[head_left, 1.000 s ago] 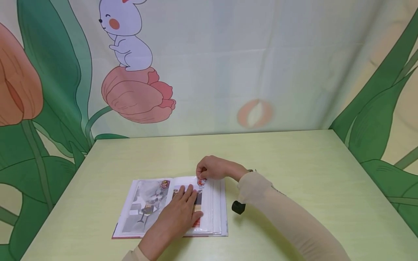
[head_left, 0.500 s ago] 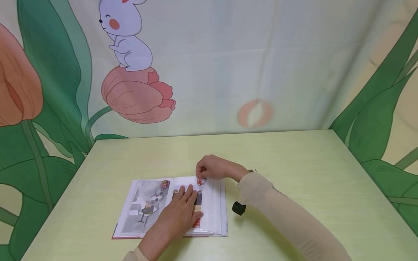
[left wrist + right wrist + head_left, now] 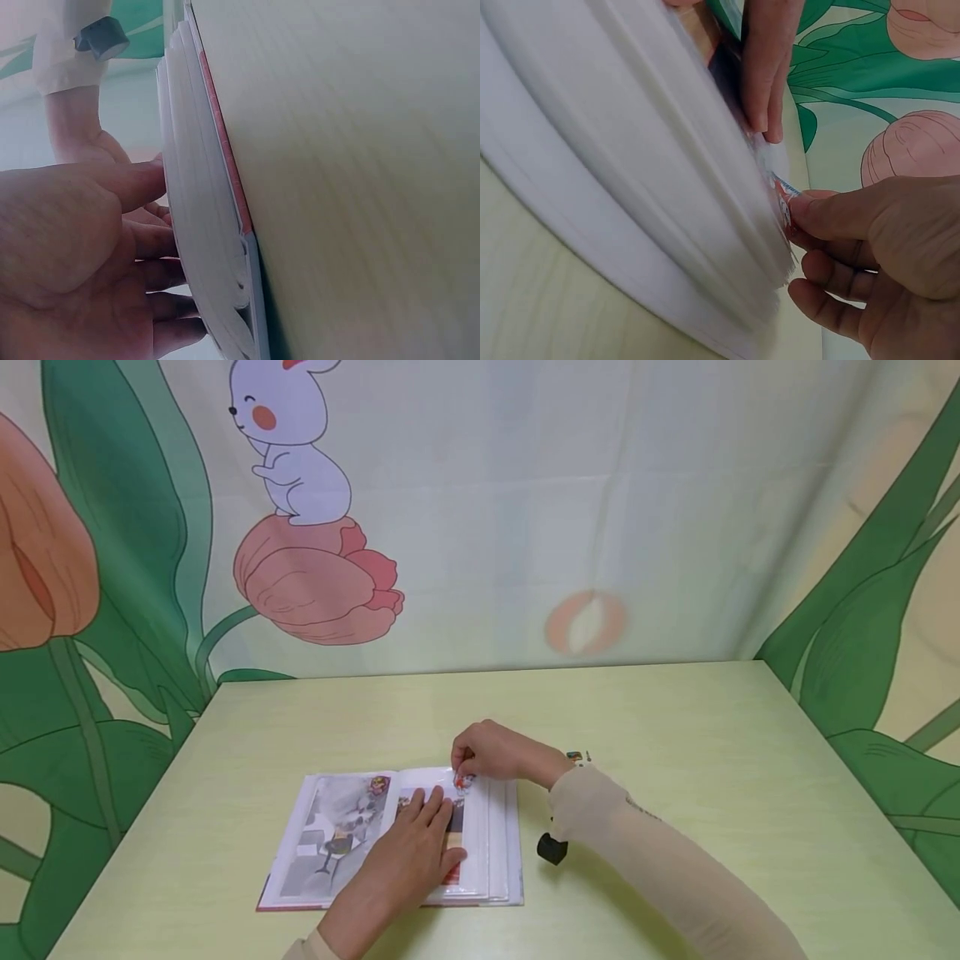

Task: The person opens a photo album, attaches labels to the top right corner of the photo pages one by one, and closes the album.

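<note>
A photo album lies spread on the table, with clear sleeves on its right side. My left hand rests with extended fingers on the right page, partly covering a photo. At that page's top corner, my right hand pinches a small red-and-white cartoon sticker between thumb and forefinger. The right wrist view shows the sticker against the page, partly hidden by the thumb. From the left wrist view, the left fingers reach over the album's thick stack of pages.
A grey photo with a pink cartoon sticker fills the left page. Small colourful pieces lie beyond the right wrist, partly hidden by the sleeve. The pale table ends at a printed curtain.
My right wrist has tilted slightly, its black camera dipping a little, and more of the small colourful pieces show. The left hand stays in place on the page.
</note>
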### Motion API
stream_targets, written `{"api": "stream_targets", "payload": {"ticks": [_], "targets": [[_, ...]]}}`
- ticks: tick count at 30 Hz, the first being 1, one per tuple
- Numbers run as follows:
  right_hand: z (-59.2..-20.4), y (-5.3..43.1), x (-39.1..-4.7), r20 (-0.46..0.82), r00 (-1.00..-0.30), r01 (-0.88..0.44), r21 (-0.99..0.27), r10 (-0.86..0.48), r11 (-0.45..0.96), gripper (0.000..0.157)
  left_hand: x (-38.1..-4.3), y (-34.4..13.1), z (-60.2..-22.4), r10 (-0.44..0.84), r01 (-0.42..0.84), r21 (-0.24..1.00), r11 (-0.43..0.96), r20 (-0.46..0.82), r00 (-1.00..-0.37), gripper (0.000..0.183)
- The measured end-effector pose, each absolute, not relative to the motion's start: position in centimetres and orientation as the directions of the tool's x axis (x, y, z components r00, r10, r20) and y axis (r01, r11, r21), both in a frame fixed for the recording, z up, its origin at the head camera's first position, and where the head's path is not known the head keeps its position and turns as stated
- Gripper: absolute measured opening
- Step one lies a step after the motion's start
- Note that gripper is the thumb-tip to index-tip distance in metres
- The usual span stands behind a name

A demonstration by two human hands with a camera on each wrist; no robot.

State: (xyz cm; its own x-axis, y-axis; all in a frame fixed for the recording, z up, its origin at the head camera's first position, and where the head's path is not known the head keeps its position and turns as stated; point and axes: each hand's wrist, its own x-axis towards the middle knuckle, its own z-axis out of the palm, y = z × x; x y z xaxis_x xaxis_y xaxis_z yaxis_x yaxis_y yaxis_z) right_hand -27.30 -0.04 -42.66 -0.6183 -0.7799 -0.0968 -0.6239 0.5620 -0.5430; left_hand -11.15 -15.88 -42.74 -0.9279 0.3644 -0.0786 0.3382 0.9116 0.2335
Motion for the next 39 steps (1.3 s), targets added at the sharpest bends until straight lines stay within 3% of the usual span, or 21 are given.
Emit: {"api": "stream_targets", "payload": {"ticks": [3,12,19,26,39], "targets": [[-43.0,-0.1,-27.2,-0.070,-0.629,-0.649,-0.502,-0.774,0.572,0.005,-11.1,-15.9,-42.8,0.364,0.338,0.236,0.911,-0.074,-0.928,0.064],[-43.4,1.1,-26.5,0.027,-0.681,-0.661,-0.452,-0.732,0.599,0.015,-11.0,-15.9,-43.0,0.368,0.343,0.240,0.908,-0.066,-0.928,0.063],[-43.5,3.0,-23.4,0.120,-0.611,-0.770,-0.321,-0.782,0.552,0.028,-11.0,-15.8,-42.9,0.372,0.347,0.240,0.907,-0.065,-0.926,0.063],[-44.2,3.5,-19.8,-0.009,-0.602,-0.784,-0.180,-0.798,0.594,0.057,-11.0,-15.9,-42.7,0.382,0.357,0.230,0.905,-0.072,-0.921,0.063],[-45.1,3.8,-18.2,-0.071,-0.584,-0.806,-0.065,-0.808,0.588,0.058,-11.1,-15.9,-42.8,0.376,0.352,0.231,0.907,-0.069,-0.924,0.063]]}}
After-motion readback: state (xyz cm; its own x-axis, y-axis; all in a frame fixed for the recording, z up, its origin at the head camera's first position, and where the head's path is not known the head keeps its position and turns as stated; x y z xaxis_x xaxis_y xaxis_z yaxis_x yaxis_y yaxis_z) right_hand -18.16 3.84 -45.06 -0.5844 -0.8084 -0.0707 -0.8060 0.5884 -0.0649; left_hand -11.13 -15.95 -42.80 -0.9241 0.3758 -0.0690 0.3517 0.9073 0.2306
